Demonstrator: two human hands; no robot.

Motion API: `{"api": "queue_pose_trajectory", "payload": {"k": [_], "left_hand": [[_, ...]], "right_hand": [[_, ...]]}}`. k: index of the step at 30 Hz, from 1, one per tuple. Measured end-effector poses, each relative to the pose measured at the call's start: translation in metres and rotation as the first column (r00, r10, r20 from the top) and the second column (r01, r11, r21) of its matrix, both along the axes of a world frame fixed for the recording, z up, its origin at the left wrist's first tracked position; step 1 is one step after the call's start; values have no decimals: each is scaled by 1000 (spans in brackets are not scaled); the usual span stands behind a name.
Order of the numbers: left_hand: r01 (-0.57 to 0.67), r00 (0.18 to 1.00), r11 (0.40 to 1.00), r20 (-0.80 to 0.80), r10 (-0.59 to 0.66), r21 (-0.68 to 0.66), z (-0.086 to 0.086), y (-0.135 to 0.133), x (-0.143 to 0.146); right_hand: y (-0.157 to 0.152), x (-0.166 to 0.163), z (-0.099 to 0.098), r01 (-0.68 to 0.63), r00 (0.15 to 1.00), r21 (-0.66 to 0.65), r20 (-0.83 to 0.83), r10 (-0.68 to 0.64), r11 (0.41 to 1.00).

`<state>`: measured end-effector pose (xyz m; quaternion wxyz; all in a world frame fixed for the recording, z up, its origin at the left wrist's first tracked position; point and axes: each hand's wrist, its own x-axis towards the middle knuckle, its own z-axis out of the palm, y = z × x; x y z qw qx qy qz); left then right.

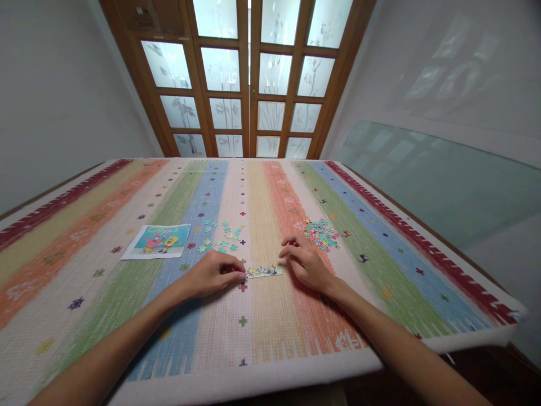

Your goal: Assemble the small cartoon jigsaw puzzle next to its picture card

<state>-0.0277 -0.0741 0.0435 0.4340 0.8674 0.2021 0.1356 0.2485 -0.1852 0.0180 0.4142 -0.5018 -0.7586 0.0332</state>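
A narrow strip of joined jigsaw pieces [264, 272] lies on the striped tablecloth in front of me. My left hand [217, 273] has its thumb and index finger closed together at the strip's left end. Near the right end hovers my right hand [302, 259], its fingers loosely bent and apart, with nothing visible in them. Just beyond my right hand is a heap of small colourful jigsaw pieces [322, 234]. Loose turquoise and green pieces [222, 237] lie scattered beyond my left hand.
A cartoon picture sheet [158, 242] lies flat at the left. The tablecloth [270, 327] covers a wide table, whose front edge is close to me. Wooden doors with frosted panes [249, 79] stand behind it, and a glass panel [422, 169] leans at the right wall.
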Motion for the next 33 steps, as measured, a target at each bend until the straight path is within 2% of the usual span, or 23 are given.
{"api": "queue_pose_trajectory", "payload": {"k": [5, 12, 17, 33], "left_hand": [[4, 1000, 999, 29, -5, 36, -2, -8, 6], [-41, 998, 969, 58, 28, 244, -6, -4, 4], [-2, 999, 928, 50, -18, 372, -11, -2, 3], [16, 999, 912, 41, -36, 410, -12, -6, 4]], "right_hand": [[0, 0, 1, -21, 999, 7, 35, 21, 1000], [0, 0, 0, -29, 998, 3, 59, 28, 1000], [0, 0, 0, -41, 997, -7, 70, 41, 999], [0, -1, 0, -91, 988, 2, 126, 90, 996]]}}
